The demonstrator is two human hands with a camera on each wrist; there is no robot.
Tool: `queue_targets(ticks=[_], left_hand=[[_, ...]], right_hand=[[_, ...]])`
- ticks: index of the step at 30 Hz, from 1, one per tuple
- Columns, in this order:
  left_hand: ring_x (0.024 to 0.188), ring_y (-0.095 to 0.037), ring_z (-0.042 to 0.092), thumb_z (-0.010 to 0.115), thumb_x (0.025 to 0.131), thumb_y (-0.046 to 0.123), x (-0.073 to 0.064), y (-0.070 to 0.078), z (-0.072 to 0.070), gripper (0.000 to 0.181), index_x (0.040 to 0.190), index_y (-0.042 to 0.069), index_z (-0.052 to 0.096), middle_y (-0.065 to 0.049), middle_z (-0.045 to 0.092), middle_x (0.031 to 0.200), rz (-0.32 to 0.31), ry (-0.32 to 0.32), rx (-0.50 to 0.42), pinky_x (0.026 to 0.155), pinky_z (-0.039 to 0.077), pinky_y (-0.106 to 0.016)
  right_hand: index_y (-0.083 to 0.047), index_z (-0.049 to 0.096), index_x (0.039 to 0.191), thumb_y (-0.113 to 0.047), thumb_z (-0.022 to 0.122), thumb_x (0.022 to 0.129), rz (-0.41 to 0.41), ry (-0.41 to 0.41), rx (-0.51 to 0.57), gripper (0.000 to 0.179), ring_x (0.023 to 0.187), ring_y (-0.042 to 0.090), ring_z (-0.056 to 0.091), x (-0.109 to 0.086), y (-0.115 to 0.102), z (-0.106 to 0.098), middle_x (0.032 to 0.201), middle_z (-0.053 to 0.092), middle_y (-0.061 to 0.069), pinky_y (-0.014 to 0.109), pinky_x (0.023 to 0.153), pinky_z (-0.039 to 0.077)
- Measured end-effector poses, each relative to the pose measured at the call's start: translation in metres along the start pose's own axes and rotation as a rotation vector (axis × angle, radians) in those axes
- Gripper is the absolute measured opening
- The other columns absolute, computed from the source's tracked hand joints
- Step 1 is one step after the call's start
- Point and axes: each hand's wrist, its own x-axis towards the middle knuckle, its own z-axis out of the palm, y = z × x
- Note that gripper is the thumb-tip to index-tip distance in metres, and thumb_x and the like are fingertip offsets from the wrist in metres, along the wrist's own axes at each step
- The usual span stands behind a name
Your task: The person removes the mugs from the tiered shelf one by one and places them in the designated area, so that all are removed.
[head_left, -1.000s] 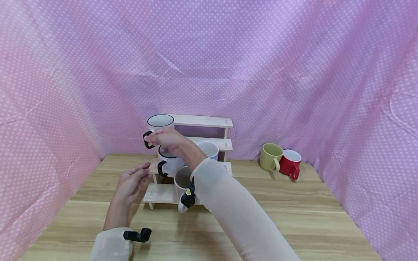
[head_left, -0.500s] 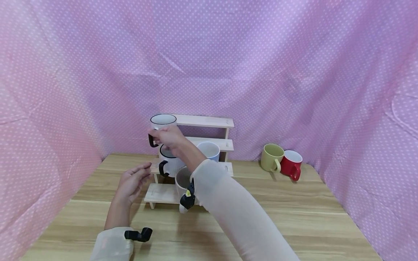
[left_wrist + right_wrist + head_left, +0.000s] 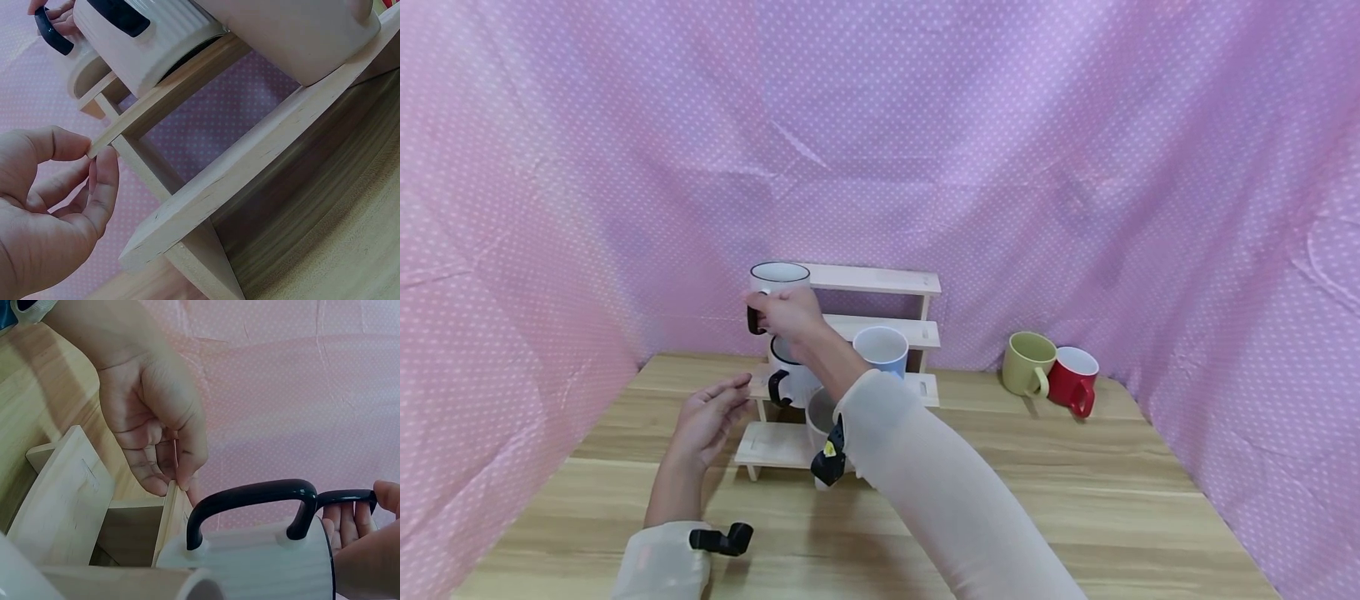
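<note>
My right hand point(image 3: 793, 312) grips the black handle of a white, black-rimmed mug point(image 3: 780, 272), held upright at the left end of the top step of a pale wooden stepped rack point(image 3: 872, 279). With thumb and fingertips, my left hand point(image 3: 706, 421) pinches the left end of a lower shelf board point(image 3: 134, 122). A second white mug point(image 3: 796, 388) with a black handle stands on that board, its ribbed side showing in the left wrist view. On the lowest step is a pale mug point(image 3: 820, 417), partly behind the right sleeve. A light blue mug point(image 3: 886, 360) stands further right on the rack.
A yellow-green mug point(image 3: 1022, 371) and a red mug point(image 3: 1067, 383) stand close together on the wooden table point(image 3: 1075, 483), right of the rack. A pink dotted cloth point(image 3: 880, 125) hangs behind and along both sides.
The right hand and its mug have shifted slightly right over the top step. My left hand keeps its pinch on the board. The whole head view has drifted a little.
</note>
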Motion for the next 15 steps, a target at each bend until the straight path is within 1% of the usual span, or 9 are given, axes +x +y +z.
queue_targets(ticks=[3,5,8,11,13,15], left_hand=[[0.086,-0.008,0.07,0.054,0.101,-0.007,0.001,0.0,0.001,0.026,0.101,0.009,0.075,0.008,0.073,0.108,0.001,0.006,-0.003,0.088,0.061,-0.02],[0.086,-0.008,0.07,0.054,0.101,-0.006,0.001,0.0,0.0,0.026,0.1,0.01,0.074,0.008,0.073,0.108,-0.001,0.007,-0.005,0.088,0.061,-0.02],[0.087,-0.008,0.07,0.054,0.101,-0.006,0.001,0.001,0.0,0.026,0.101,0.009,0.075,0.007,0.072,0.109,-0.003,0.006,-0.008,0.089,0.061,-0.02],[0.088,-0.008,0.069,0.055,0.101,-0.007,0.001,0.001,0.0,0.024,0.105,0.006,0.075,0.008,0.072,0.108,-0.006,0.003,-0.013,0.089,0.061,-0.021],[0.088,-0.008,0.07,0.055,0.101,-0.007,0.001,0.001,0.0,0.024,0.107,0.004,0.075,0.008,0.072,0.107,-0.008,0.001,-0.019,0.09,0.061,-0.021],[0.088,-0.008,0.07,0.054,0.1,-0.008,0.001,0.001,0.0,0.024,0.106,0.005,0.075,0.008,0.072,0.107,-0.01,-0.002,-0.023,0.09,0.061,-0.021]], right_hand=[[0.0,0.074,0.086,-0.015,0.071,0.098,-0.012,0.011,0.062,0.02,0.078,0.014,0.067,-0.001,-0.001,0.002,0.087,0.074,0.007,0.035,0.089,0.062],[0.001,0.075,0.088,-0.012,0.07,0.097,-0.012,0.028,0.111,0.016,0.075,0.014,0.066,-0.002,-0.002,0.004,0.087,0.073,0.009,0.033,0.084,0.064],[0.001,0.073,0.082,-0.009,0.071,0.096,0.004,0.064,0.173,0.017,0.071,0.013,0.063,-0.004,-0.004,0.008,0.085,0.072,0.008,0.026,0.072,0.064],[-0.002,0.068,0.073,-0.008,0.071,0.095,0.028,0.095,0.209,0.023,0.07,0.012,0.062,-0.005,-0.004,0.01,0.085,0.071,0.007,0.02,0.062,0.061],[-0.003,0.065,0.07,-0.008,0.07,0.095,0.042,0.106,0.23,0.026,0.071,0.012,0.061,-0.006,-0.004,0.011,0.087,0.071,0.006,0.018,0.06,0.059],[-0.003,0.065,0.072,-0.008,0.071,0.095,0.056,0.114,0.239,0.024,0.071,0.013,0.061,-0.007,-0.003,0.011,0.088,0.07,0.006,0.019,0.062,0.059]])
